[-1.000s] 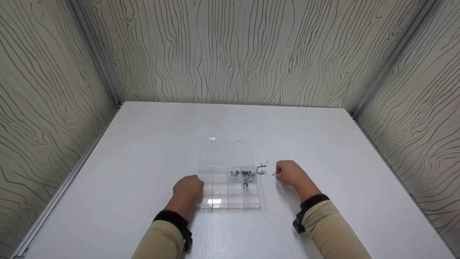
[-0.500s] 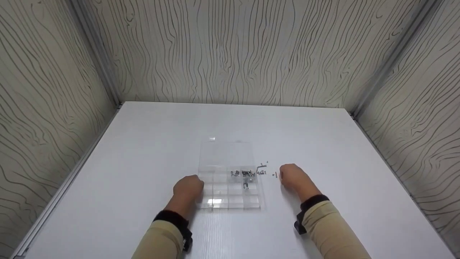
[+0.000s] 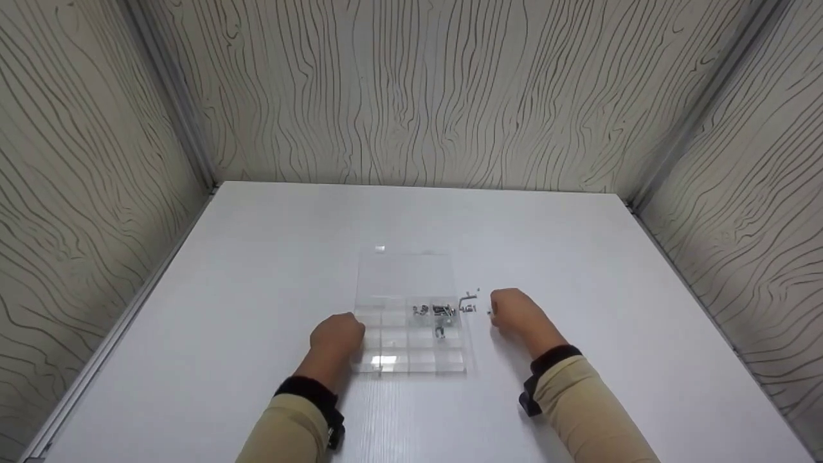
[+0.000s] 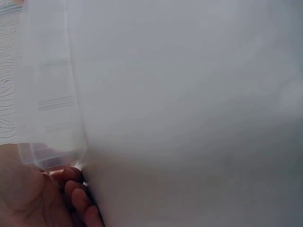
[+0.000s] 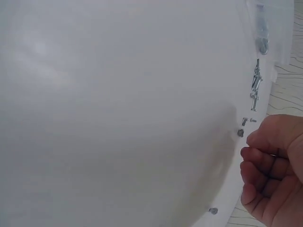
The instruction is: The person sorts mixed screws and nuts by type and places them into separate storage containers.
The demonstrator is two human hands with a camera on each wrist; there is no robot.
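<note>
A clear compartment box (image 3: 393, 335) lies mid-table with its lid folded back flat. Several small screws (image 3: 434, 311) sit in its far right cells. My left hand (image 3: 337, 334) holds the box's near left corner; in the left wrist view its curled fingers (image 4: 72, 188) press against the clear box (image 4: 47, 94). More loose screws (image 3: 469, 303) lie on the table just right of the box. My right hand (image 3: 512, 311) is beside them, fingers curled (image 5: 258, 156), its tips close to a tiny screw (image 5: 240, 133). Nothing shows between those fingers.
The white table (image 3: 257, 257) is closed in by wood-grain walls (image 3: 411, 90) on the left, back and right. A single screw (image 5: 213, 211) lies apart from the long screws (image 5: 255, 87) near the box edge.
My right hand drew back to the right from the loose screws, then returned left to them. The left hand and the box have stayed put.
</note>
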